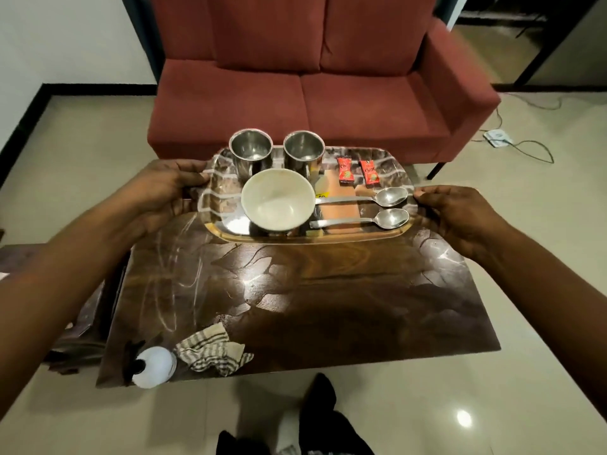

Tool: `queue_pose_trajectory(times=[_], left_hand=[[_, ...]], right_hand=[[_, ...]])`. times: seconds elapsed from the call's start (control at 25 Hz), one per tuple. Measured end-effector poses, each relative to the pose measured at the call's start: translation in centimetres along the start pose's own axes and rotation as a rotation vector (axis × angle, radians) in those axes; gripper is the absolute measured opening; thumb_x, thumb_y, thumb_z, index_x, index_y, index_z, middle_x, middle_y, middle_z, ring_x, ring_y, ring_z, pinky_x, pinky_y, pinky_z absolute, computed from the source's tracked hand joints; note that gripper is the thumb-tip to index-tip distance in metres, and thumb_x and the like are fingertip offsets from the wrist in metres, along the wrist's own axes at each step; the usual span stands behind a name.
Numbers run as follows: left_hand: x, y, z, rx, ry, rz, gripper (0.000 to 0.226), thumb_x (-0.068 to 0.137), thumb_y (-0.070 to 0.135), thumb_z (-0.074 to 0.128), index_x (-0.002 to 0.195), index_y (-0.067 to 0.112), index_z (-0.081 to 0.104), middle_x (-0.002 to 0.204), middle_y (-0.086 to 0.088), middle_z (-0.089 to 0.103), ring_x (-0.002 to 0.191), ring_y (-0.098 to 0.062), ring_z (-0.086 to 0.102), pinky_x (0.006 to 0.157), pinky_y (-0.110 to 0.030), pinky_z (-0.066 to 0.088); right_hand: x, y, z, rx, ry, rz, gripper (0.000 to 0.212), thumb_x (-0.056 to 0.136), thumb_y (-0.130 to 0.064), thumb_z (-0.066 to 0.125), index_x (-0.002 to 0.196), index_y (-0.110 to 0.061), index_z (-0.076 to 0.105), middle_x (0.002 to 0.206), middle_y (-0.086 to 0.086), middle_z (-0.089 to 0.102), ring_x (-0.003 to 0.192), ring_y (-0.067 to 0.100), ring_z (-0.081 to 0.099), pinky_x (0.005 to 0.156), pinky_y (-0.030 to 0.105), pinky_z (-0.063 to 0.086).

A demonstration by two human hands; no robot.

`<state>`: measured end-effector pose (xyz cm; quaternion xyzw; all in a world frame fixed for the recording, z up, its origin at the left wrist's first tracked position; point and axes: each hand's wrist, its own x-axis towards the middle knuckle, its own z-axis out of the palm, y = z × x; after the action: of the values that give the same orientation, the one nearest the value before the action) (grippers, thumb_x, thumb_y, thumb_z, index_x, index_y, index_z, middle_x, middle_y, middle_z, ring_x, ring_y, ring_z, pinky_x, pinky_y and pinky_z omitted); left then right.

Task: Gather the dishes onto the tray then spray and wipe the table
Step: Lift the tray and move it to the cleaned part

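Metal tray (pixel 312 240): spans the gap between the two grips, at the desk's (pixel 328 290) far edge; whether it rests there or is already lifted I cannot tell.
Left grip (pixel 170 188): closed on the tray's left end, thumb on top of the rim, fingers tucked under.
Right grip (pixel 460 215): curled around the tray's right end, thumb tip on the rim.
Step in hand: moving the loaded tray off the desk, judged from the two-ended hold.
Doing it well: keep both ends level and move slowly. The cups stand tall nearer the left grip and could tip, the bowl sits loose, and the spoons by the right grip would likely slide on the slick metal.
Count, from left grip to right grip: two steel cups (pixel 251 149), one pale bowl (pixel 277 200) just in front of them, two red sachets (pixel 345 170), two spoons (pixel 391 196) lying side by side.
Nearer the person than the left grip: one white spray bottle (pixel 154 366) and one striped cloth (pixel 213 351), touching, untouched by either grip.
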<state>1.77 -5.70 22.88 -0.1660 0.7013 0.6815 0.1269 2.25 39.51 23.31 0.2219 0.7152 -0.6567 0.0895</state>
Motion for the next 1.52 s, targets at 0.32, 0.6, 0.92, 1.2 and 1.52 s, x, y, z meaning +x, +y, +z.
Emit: queue_pose_trajectory(times=[0.32, 0.6, 0.92, 1.2, 1.52], left_hand=[[5.6, -7.3, 8.3, -0.036, 0.151, -0.130, 0.017, 0.096, -0.004, 0.065, 0.100, 0.009, 0.076, 0.093, -0.011, 0.081, 0.058, -0.010, 0.072, 0.058, -0.028, 0.064], [12.0, -17.1, 12.1, -0.015, 0.180, -0.259, 0.022, 0.098, 0.002, 0.066, 0.118, 0.006, 0.074, 0.099, -0.009, 0.078, 0.063, -0.011, 0.073, 0.060, -0.029, 0.063], [20.3, -31.3, 13.2, 0.017, 0.207, -0.381, 0.028, 0.099, 0.008, 0.067, 0.126, 0.011, 0.073, 0.114, -0.015, 0.080, 0.076, -0.018, 0.078, 0.060, -0.031, 0.063], [23.6, -35.8, 15.3, 0.044, 0.244, -0.382, 0.025, 0.102, 0.002, 0.062, 0.121, 0.012, 0.073, 0.100, -0.009, 0.077, 0.056, -0.005, 0.072, 0.048, -0.024, 0.060], [25.1, -37.0, 15.9, 0.072, 0.256, -0.335, 0.030, 0.100, 0.001, 0.064, 0.128, 0.007, 0.072, 0.100, -0.010, 0.077, 0.056, -0.005, 0.073, 0.052, -0.026, 0.064]], right_hand=[[8.3, 6.7, -5.5, 0.015, -0.036, 0.151, 0.017, 0.107, -0.004, 0.059, 0.119, 0.001, 0.069, 0.093, 0.009, 0.075, 0.068, 0.010, 0.074, 0.074, 0.027, 0.066], [15.4, 16.7, -5.6, -0.001, 0.017, 0.291, 0.015, 0.107, -0.001, 0.056, 0.105, 0.000, 0.070, 0.092, 0.012, 0.074, 0.062, 0.008, 0.074, 0.059, 0.020, 0.062], [24.6, 29.9, -3.7, -0.084, 0.046, 0.340, 0.013, 0.106, -0.002, 0.059, 0.109, 0.001, 0.072, 0.096, 0.013, 0.076, 0.069, 0.012, 0.074, 0.064, 0.023, 0.065], [28.8, 34.2, -3.2, -0.156, 0.034, 0.347, 0.017, 0.106, -0.004, 0.060, 0.117, 0.003, 0.072, 0.102, 0.012, 0.077, 0.078, 0.016, 0.074, 0.063, 0.019, 0.063], [29.0, 36.1, -3.7, -0.167, 0.037, 0.332, 0.011, 0.106, -0.003, 0.060, 0.106, -0.004, 0.072, 0.087, 0.010, 0.073, 0.053, 0.002, 0.070, 0.053, 0.017, 0.058]])
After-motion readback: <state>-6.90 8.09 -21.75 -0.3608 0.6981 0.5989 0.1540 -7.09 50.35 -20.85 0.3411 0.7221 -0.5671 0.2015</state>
